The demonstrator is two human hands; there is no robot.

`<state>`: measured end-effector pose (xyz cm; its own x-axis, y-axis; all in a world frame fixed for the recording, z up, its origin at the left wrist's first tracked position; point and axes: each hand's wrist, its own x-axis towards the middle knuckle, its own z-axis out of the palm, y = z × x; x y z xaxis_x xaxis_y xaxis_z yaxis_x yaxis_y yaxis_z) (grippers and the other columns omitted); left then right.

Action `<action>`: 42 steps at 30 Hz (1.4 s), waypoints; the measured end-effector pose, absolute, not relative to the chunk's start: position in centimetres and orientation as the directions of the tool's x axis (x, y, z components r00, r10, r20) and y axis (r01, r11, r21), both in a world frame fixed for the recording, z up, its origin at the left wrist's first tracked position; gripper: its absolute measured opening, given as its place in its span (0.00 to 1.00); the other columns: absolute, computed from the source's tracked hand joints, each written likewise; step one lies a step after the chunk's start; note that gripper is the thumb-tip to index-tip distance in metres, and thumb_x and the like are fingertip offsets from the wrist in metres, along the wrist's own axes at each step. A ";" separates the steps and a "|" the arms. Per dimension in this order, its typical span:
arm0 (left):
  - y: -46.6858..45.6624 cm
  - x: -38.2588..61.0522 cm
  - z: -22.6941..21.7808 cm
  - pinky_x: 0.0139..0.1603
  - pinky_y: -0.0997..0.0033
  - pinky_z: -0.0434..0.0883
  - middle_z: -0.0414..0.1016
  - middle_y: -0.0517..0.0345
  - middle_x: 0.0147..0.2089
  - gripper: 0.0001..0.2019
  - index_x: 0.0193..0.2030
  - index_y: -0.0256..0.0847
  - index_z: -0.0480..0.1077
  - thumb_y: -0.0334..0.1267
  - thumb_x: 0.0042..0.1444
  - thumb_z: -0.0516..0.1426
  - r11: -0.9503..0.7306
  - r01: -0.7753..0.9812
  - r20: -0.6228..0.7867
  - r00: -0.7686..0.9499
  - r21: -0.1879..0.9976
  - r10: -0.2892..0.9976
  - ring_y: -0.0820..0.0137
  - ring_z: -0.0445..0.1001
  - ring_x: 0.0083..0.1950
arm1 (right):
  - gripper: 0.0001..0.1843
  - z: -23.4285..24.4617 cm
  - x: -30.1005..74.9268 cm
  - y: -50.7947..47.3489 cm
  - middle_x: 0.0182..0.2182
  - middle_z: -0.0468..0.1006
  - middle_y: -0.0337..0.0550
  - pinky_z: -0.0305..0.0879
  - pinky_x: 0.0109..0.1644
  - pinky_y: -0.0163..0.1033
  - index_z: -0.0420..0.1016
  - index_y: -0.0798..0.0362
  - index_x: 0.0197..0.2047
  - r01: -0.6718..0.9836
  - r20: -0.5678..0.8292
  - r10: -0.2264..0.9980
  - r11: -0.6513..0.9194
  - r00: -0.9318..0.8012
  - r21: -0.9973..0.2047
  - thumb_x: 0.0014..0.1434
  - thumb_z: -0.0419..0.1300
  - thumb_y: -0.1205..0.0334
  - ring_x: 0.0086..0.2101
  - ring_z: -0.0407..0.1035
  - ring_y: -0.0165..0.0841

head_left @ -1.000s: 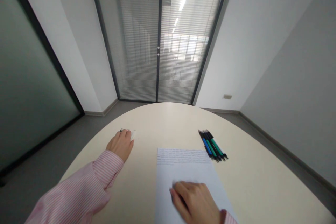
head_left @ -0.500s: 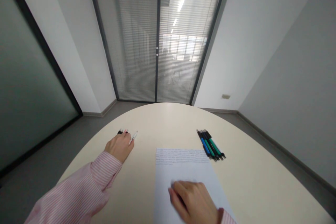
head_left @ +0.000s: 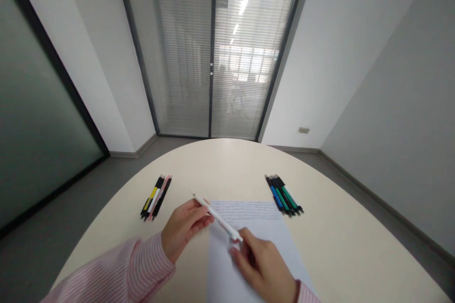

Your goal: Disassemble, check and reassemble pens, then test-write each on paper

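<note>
A white pen (head_left: 221, 219) slants above the top left of a sheet of paper (head_left: 227, 274) with lines of handwriting. Its tip points up and to the left. My left hand (head_left: 186, 225) is closed on the tip half, thumb and fingers around the barrel. At the clip end, my right hand (head_left: 265, 260) has its thumb and forefinger on the pen, the other fingers curled under. To the left lies a row of pens (head_left: 156, 197) in black, yellow, white and pink. Another group of pens (head_left: 284, 195), with blue and green barrels and black ends, lies right of the sheet.
The pale round table (head_left: 220, 165) curves away toward a glass partition (head_left: 185, 57) with blinds. White walls stand on both sides, and a socket plate (head_left: 304, 130) sits low on the right one.
My left hand has come from the left row of pens toward the middle, bringing the white pen. My right hand, over the sheet before, now meets its clip end. The left row shows fully.
</note>
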<state>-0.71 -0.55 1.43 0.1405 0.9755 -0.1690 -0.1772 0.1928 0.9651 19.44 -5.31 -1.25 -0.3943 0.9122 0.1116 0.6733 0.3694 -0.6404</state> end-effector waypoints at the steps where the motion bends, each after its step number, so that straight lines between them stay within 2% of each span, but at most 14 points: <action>1: -1.0 -0.3 1.3 0.41 0.75 0.74 0.77 0.54 0.33 0.19 0.33 0.36 0.70 0.47 0.40 0.67 0.269 -0.263 -0.232 0.163 0.926 0.959 0.70 0.76 0.36 | 0.08 -1.3 19.6 -5.1 0.24 0.70 0.33 0.55 0.27 0.33 0.62 0.50 0.44 0.593 0.111 0.927 0.318 -0.359 -0.740 0.62 0.53 0.58 0.23 0.65 0.29; 3: -1.4 0.2 1.0 0.43 0.74 0.74 0.77 0.54 0.34 0.21 0.33 0.36 0.70 0.45 0.35 0.70 0.367 -0.322 -0.314 0.208 0.873 0.927 0.69 0.77 0.36 | 0.18 -1.2 20.0 -4.8 0.28 0.69 0.34 0.58 0.27 0.32 0.58 0.49 0.52 0.406 0.122 0.949 0.237 -0.289 -0.882 0.61 0.54 0.55 0.24 0.64 0.29; 5: -1.3 0.3 0.6 0.41 0.74 0.74 0.77 0.55 0.31 0.23 0.34 0.35 0.70 0.44 0.34 0.70 0.389 -0.294 -0.331 0.230 0.873 0.915 0.70 0.78 0.35 | 0.15 -1.2 20.3 -4.5 0.27 0.67 0.35 0.59 0.28 0.33 0.62 0.50 0.49 0.280 0.119 0.965 0.184 -0.235 -0.942 0.62 0.52 0.52 0.25 0.63 0.29; 8: -0.7 0.1 0.2 0.36 0.76 0.74 0.75 0.61 0.27 0.23 0.35 0.36 0.69 0.43 0.34 0.70 0.291 -0.225 -0.248 0.201 0.930 0.948 0.73 0.76 0.30 | 0.16 -1.1 20.8 -4.1 0.22 0.63 0.33 0.56 0.27 0.33 0.68 0.52 0.37 0.243 0.080 0.984 0.117 -0.160 -0.963 0.63 0.50 0.49 0.23 0.59 0.27; 10: -0.3 -0.2 0.3 0.33 0.78 0.73 0.75 0.63 0.26 0.20 0.33 0.36 0.70 0.40 0.34 0.70 0.217 -0.195 -0.184 0.174 0.956 0.967 0.75 0.75 0.28 | 0.18 -1.1 21.0 -3.9 0.21 0.63 0.33 0.52 0.24 0.32 0.69 0.53 0.36 0.225 0.052 0.994 0.073 -0.098 -0.972 0.62 0.50 0.46 0.21 0.56 0.26; 15: -0.1 -1.0 0.1 0.39 0.76 0.73 0.78 0.55 0.32 0.13 0.31 0.34 0.73 0.36 0.38 0.68 0.116 -0.043 -0.102 0.244 0.992 0.964 0.69 0.77 0.36 | 0.25 -1.4 21.3 -3.5 0.13 0.58 0.29 0.42 0.18 0.31 0.69 0.55 0.35 0.146 -0.017 0.999 -0.023 0.043 -0.989 0.60 0.49 0.40 0.15 0.47 0.24; 19: -0.2 -1.3 -0.6 0.38 0.73 0.74 0.79 0.53 0.31 0.11 0.34 0.34 0.74 0.37 0.43 0.64 0.022 0.082 -0.043 0.275 0.996 0.960 0.67 0.78 0.35 | 0.25 -1.8 21.5 -3.1 0.15 0.63 0.31 0.42 0.18 0.30 0.71 0.55 0.36 0.019 -0.054 0.997 -0.055 0.046 -0.998 0.56 0.55 0.39 0.15 0.50 0.23; 22: -0.3 -1.4 -0.8 0.38 0.74 0.74 0.79 0.52 0.33 0.11 0.35 0.34 0.74 0.38 0.46 0.62 -0.072 0.169 0.025 0.264 0.983 0.964 0.67 0.78 0.35 | 0.24 -1.9 21.5 -3.0 0.18 0.68 0.35 0.46 0.20 0.30 0.72 0.55 0.37 0.009 -0.083 0.996 -0.083 0.019 -0.997 0.50 0.62 0.42 0.17 0.55 0.24; 25: -0.3 -1.3 -0.6 0.39 0.74 0.74 0.80 0.52 0.34 0.10 0.35 0.36 0.75 0.38 0.46 0.61 -0.167 0.246 0.104 0.249 0.955 0.963 0.67 0.78 0.35 | 0.23 -1.8 21.6 -3.0 0.19 0.70 0.36 0.48 0.21 0.31 0.73 0.56 0.37 0.004 -0.099 0.995 -0.099 0.014 -0.995 0.50 0.63 0.43 0.18 0.56 0.25; 29: -0.4 -1.3 -0.4 0.32 0.77 0.73 0.79 0.55 0.27 0.09 0.31 0.37 0.76 0.40 0.50 0.59 -0.231 0.386 0.137 0.255 0.893 0.957 0.70 0.77 0.28 | 0.23 -1.4 21.6 -3.1 0.19 0.71 0.37 0.49 0.21 0.31 0.73 0.56 0.37 0.012 -0.094 0.996 -0.094 0.003 -0.995 0.50 0.63 0.43 0.19 0.57 0.25; 33: -0.5 -1.4 -0.8 0.25 0.78 0.71 0.77 0.58 0.20 0.16 0.26 0.38 0.74 0.45 0.57 0.52 -0.252 0.412 0.129 0.303 0.876 0.944 0.72 0.74 0.22 | 0.24 -1.1 21.5 -3.2 0.20 0.71 0.37 0.51 0.23 0.31 0.73 0.57 0.37 0.030 -0.081 0.997 -0.081 0.001 -0.996 0.49 0.63 0.42 0.19 0.58 0.25; 37: -0.4 -1.5 -1.1 0.37 0.75 0.74 0.80 0.55 0.34 0.12 0.39 0.39 0.74 0.42 0.50 0.60 -0.401 0.388 0.296 0.302 0.830 0.906 0.70 0.77 0.32 | 0.24 -1.1 21.5 -3.3 0.20 0.72 0.38 0.52 0.23 0.32 0.73 0.57 0.37 0.043 -0.068 0.998 -0.068 0.014 -0.997 0.49 0.63 0.42 0.20 0.58 0.26; 39: -0.3 -1.5 -1.0 0.37 0.74 0.74 0.80 0.55 0.33 0.09 0.37 0.39 0.75 0.39 0.48 0.61 -0.465 0.395 0.366 0.303 0.792 0.880 0.70 0.77 0.32 | 0.24 -1.2 21.6 -3.3 0.20 0.71 0.38 0.51 0.23 0.32 0.73 0.56 0.37 0.048 -0.061 0.998 -0.061 0.008 -0.997 0.50 0.63 0.42 0.19 0.58 0.26; 42: -0.4 -1.5 -1.0 0.31 0.77 0.73 0.79 0.58 0.27 0.05 0.30 0.40 0.75 0.38 0.50 0.60 -0.419 0.433 0.324 0.278 0.798 0.904 0.71 0.75 0.26 | 0.23 -1.3 21.6 -3.2 0.20 0.71 0.38 0.51 0.23 0.32 0.72 0.56 0.37 0.049 -0.053 0.999 -0.053 -0.005 -0.997 0.50 0.62 0.43 0.19 0.58 0.26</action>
<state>-1.52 -0.36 -0.99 0.2781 0.9043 0.3239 0.4335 -0.4191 0.7978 21.60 -3.24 -1.31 -0.0053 0.9986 -0.0533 0.0495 -0.0530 -0.9974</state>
